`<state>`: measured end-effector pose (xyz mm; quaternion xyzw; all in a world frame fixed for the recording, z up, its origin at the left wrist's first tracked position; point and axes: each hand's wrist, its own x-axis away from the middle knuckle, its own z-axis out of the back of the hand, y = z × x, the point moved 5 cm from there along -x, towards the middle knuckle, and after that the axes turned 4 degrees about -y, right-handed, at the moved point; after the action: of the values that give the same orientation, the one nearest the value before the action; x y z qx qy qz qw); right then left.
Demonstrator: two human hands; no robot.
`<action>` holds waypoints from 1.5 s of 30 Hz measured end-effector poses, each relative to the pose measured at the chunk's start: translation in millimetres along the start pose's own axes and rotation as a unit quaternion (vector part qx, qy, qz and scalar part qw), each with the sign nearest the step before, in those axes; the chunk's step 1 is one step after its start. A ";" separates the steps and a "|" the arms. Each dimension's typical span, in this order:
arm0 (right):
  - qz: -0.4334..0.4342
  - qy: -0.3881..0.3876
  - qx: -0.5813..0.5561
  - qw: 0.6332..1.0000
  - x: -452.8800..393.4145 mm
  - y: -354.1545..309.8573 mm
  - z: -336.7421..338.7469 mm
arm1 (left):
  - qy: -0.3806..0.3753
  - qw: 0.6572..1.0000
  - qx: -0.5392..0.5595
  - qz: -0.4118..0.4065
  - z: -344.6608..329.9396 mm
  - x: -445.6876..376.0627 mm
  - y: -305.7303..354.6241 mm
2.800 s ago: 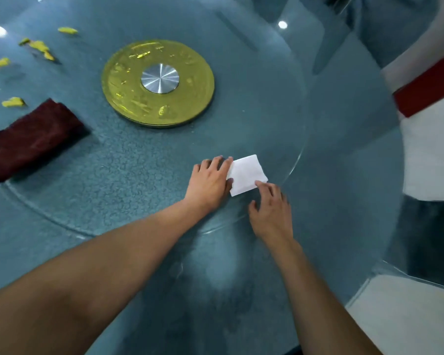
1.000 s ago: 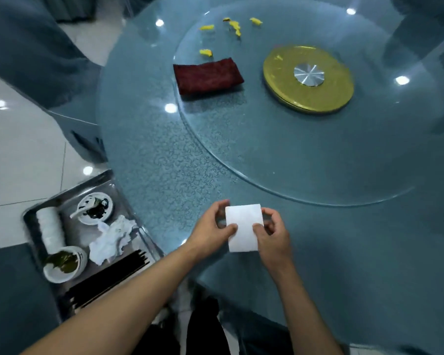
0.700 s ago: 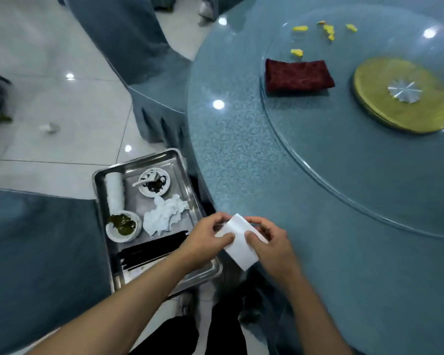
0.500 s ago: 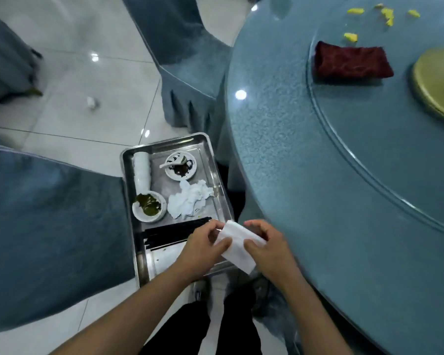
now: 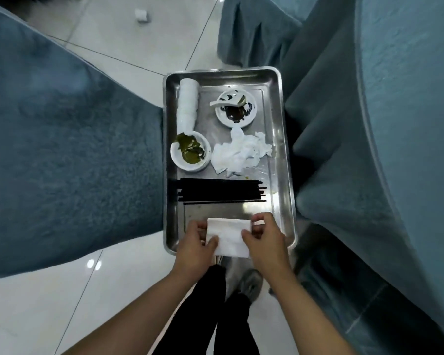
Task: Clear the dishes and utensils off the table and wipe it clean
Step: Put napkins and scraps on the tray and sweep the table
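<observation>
Head view: folded napkin (image 5: 230, 237), steel tray (image 5: 285, 155)

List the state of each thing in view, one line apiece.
Left hand: pinches the napkin.
Right hand: pinches the napkin.
Napkin: folded, held over the tray's near end.
Tray: loaded.
Chopsticks: bundled, lying crosswise.
Bowls: dirty.
Cups: stacked, lying down.
Tissue: crumpled.

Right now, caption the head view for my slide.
Both hands, left hand and right hand, hold a folded white napkin over a steel tray of used dishes and black chopsticks.
</observation>
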<state>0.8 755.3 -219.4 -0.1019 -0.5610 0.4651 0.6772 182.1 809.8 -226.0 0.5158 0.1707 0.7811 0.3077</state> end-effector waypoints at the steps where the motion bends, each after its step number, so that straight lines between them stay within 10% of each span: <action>1: 0.006 -0.002 0.006 1.000 -12.6 2.7 -10.2 | 0.014 1.000 -0.002 0.007 -0.2 -9.8 -7.9; 20: 0.053 -0.072 0.117 0.989 -88.2 23.3 -103.3 | 0.021 0.980 -0.196 0.010 17.6 -98.3 -58.0; 45: 0.148 0.239 0.237 0.930 101.5 -177.8 168.1 | 0.055 0.831 -0.384 -0.400 43.2 106.7 294.3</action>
<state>-57.5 669.1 24.2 -0.1283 -0.2350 0.6415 0.7189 102.1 656.3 38.4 0.1990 0.0652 0.6198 0.7563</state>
